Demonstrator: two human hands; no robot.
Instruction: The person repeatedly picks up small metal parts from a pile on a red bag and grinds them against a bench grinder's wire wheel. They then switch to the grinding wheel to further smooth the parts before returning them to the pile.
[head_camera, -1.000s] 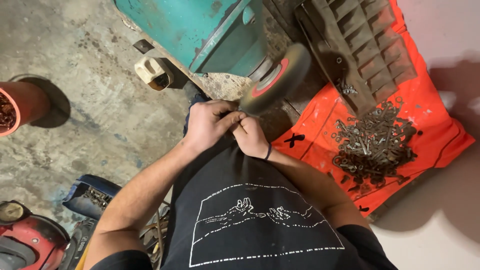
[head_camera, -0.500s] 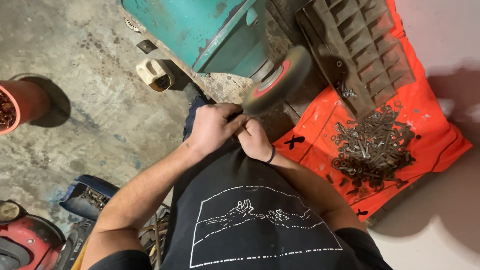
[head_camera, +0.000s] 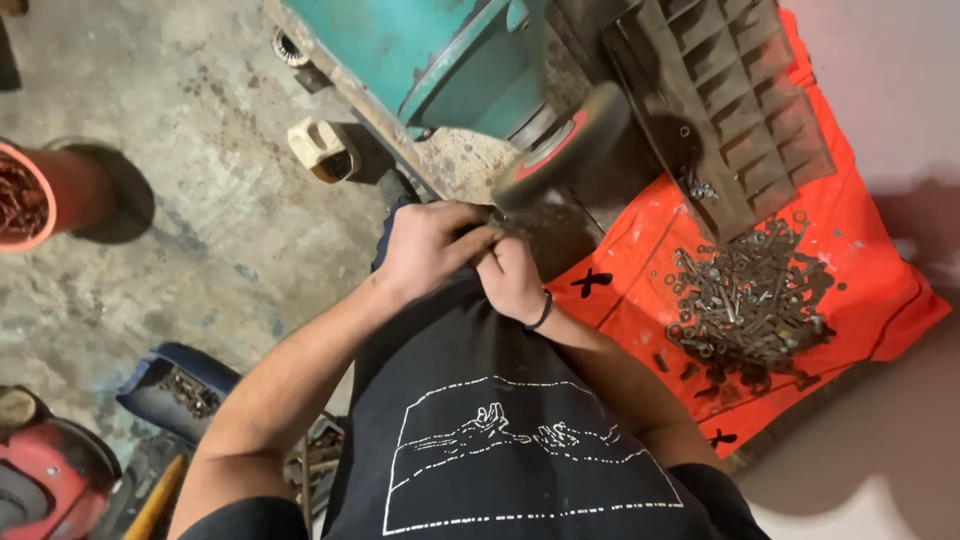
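- Grinding wheel (head_camera: 560, 148) on the teal machine (head_camera: 450, 50) sits just above both hands.
- Left hand (head_camera: 430, 248) and right hand (head_camera: 512, 280) press together at its edge; whatever they pinch is hidden.
- Stained concrete floor (head_camera: 180, 200).
- Orange sheet (head_camera: 860, 280) carries metal bits (head_camera: 745, 300).

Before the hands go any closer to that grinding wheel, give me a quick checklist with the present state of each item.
1. Both hands in view: ok; left hand and right hand are pressed together just below the grinding wheel.
2. Piece held firmly: cannot tell; the fingers hide it.
3. Wheel spinning: cannot tell.
4. Gloves on: not ok; hands are bare.
5. Wrist clear: not ok; a dark band circles the right wrist.
6. Metal parts pile stays on the orange sheet: ok.
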